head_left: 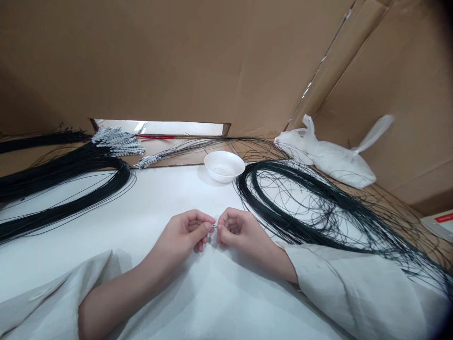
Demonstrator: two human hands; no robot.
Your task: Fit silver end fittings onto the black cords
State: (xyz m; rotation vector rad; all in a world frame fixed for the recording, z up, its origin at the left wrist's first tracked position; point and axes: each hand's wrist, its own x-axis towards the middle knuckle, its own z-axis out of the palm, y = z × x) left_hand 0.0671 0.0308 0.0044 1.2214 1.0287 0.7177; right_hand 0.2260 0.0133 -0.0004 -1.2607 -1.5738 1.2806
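Observation:
My left hand (187, 230) and my right hand (239, 228) meet low over the white work surface, thumbs pressed against fingers. Between the two sets of fingertips shows a short bit of a thin, wire-like piece (214, 226), pinched from both sides. Its ends are hidden in the fingers, and it is too small to name surely. A white bowl (224, 166) stands beyond the hands, with something pale and indistinct inside. To the right of my right hand lies a coil of dark green wires (283, 215).
Bundled black wires (63, 215) lie at left, with white-and-dark beaded-looking ends (118, 140). A smaller wire bundle (148, 160) crosses behind the bowl. White plastic bags (339, 163) rest at back right. Cardboard walls (170, 61) enclose the surface; loose wires stick out at right.

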